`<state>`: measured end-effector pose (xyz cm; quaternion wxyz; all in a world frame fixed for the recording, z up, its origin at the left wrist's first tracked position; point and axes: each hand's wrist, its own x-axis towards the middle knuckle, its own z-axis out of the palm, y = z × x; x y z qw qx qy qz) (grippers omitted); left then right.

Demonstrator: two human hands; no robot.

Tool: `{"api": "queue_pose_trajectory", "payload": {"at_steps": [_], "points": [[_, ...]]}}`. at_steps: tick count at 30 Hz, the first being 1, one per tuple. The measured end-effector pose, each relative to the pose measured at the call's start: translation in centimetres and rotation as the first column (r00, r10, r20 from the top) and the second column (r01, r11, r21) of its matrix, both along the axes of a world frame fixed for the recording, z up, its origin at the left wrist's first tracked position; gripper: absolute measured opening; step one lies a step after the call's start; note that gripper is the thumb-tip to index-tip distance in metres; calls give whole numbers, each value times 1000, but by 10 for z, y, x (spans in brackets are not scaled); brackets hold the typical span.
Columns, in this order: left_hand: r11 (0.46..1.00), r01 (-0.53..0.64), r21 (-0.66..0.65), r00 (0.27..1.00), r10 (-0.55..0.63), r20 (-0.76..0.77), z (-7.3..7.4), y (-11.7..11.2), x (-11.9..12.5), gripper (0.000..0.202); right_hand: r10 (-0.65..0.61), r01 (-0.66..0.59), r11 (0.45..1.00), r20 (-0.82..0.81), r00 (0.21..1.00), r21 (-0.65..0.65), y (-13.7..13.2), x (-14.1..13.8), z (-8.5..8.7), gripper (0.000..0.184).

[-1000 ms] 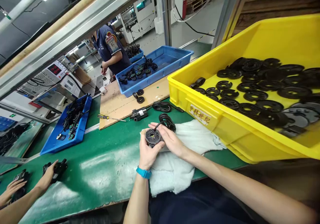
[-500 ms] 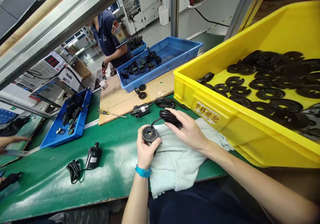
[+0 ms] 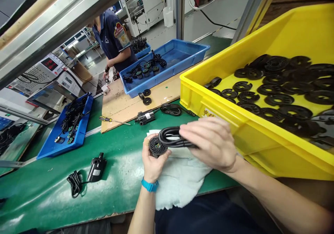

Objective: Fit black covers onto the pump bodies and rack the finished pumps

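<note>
My left hand (image 3: pixel 153 162), with a blue band at the wrist, is closed around a round black pump (image 3: pixel 157 146) whose patterned end faces up. A bundled black cable (image 3: pixel 172 136) lies just right of the pump and partly over its edge. My right hand (image 3: pixel 212 143) is closed on that cable bundle, its fingers slightly blurred. Below both hands a pale cloth (image 3: pixel 182 181) is spread on the green bench. Beyond them lies another black pump (image 3: pixel 145 117) with its coiled cable (image 3: pixel 171 109).
A yellow bin (image 3: pixel 235 136) of black ring-shaped parts stands at the right. Blue trays (image 3: pixel 135 91) hold cabled parts. A screwdriver (image 3: pixel 112 120) and a third pump (image 3: pixel 96 169) lie on the green bench (image 3: pixel 117 185). Across the bench stands a co-worker (image 3: pixel 112 39).
My right hand has turned and moved right and slightly down with the cable bundle, which now stretches sideways beside the pump. The arm at the far left has left the view.
</note>
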<state>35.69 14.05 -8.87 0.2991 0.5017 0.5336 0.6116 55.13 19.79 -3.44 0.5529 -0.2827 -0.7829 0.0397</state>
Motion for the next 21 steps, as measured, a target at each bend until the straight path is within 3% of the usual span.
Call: {"api": "queue_pose_trajectory", "payload": {"at_steps": [2, 5, 9, 12, 16, 21], "points": [[1000, -21, -17, 998, 20, -56, 11, 0, -3, 57, -172, 167, 982, 51, 984, 87, 21, -2, 1, 38], [998, -26, -54, 943, 6, -332, 36, 9, -12, 64, -330, 337, 942, 205, 921, 3, 50, -12, -4, 35], [992, 60, -112, 654, -124, -746, 58, 50, -26, 70, -419, 479, 875, 382, 823, -71, 82, -31, -20, 16], [977, 118, -176, 494, -212, -844, 58, 84, -32, 68, -408, 521, 845, 484, 775, -121, 99, -39, -34, 11], [967, 122, -225, 485, -256, -836, 46, 107, -37, 65, -334, 470, 862, 481, 810, -192, 109, -34, -51, 5], [959, 176, -221, 559, -282, -780, 41, 101, -47, 56, -286, 380, 894, 350, 892, -239, 106, -28, -55, 17]]}}
